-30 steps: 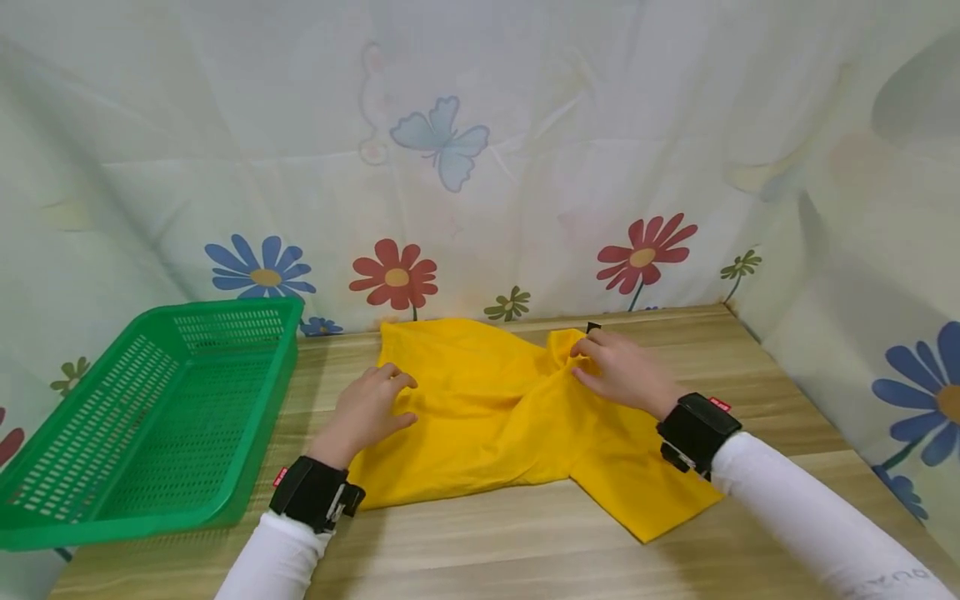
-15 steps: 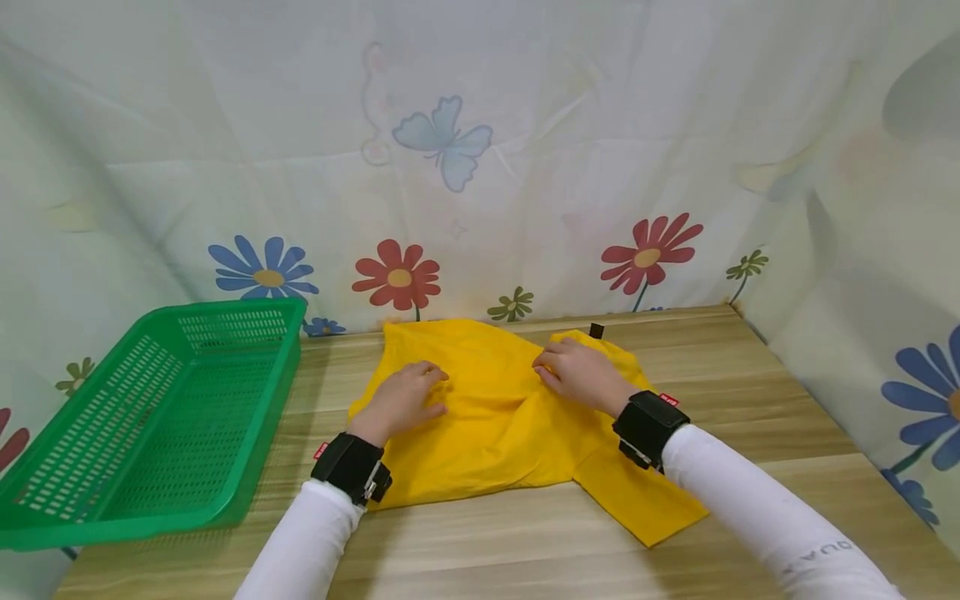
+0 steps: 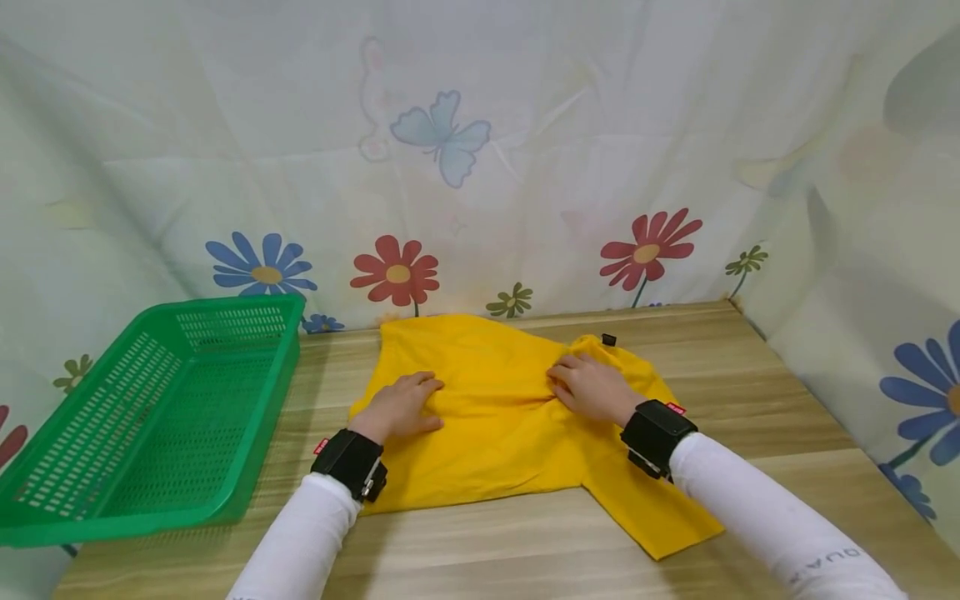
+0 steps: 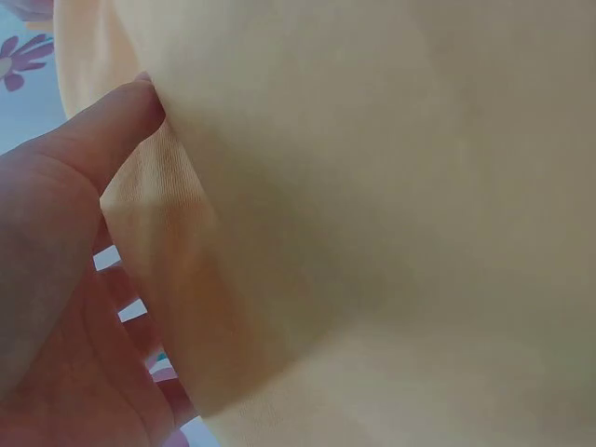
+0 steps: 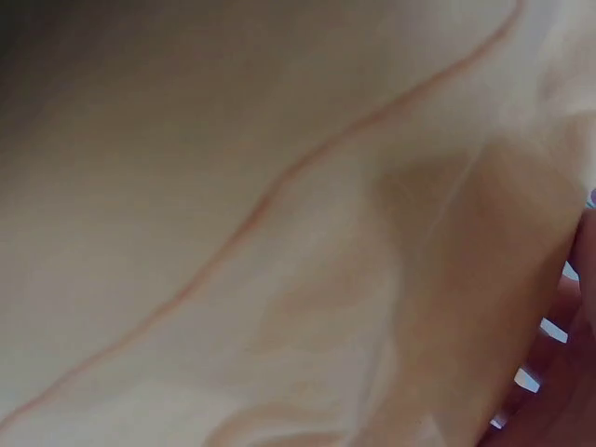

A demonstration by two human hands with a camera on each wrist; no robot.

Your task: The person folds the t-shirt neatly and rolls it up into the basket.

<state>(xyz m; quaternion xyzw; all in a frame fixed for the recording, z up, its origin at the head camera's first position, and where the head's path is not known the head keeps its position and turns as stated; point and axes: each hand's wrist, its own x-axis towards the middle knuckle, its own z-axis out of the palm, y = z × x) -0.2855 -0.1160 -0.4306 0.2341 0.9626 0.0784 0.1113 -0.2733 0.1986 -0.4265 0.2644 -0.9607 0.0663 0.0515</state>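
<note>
A yellow short-sleeved garment (image 3: 480,450), likely a T-shirt, lies spread on the wooden table with a small black tag (image 3: 608,340) at its far right edge. On its left part rests my left hand (image 3: 401,407), fingers spread and loosely bent; in the left wrist view its thumb (image 4: 116,121) touches the cloth. My right hand (image 3: 592,387) presses bent fingertips into the cloth near the collar end, where creases run leftward from them. In the right wrist view, the fingers (image 5: 549,358) are only partly visible at the edge, spaced apart.
To the left stands a green perforated plastic basket (image 3: 255,442). The wood-grain table (image 3: 480,550) ends at a printed curtain (image 3: 525,208) behind and at the right. Both wrists wear black straps (image 3: 348,467).
My left hand moved right and down onto the garment. My right hand moved left, then slightly right; the tag and the near sleeve shifted right and towards me.
</note>
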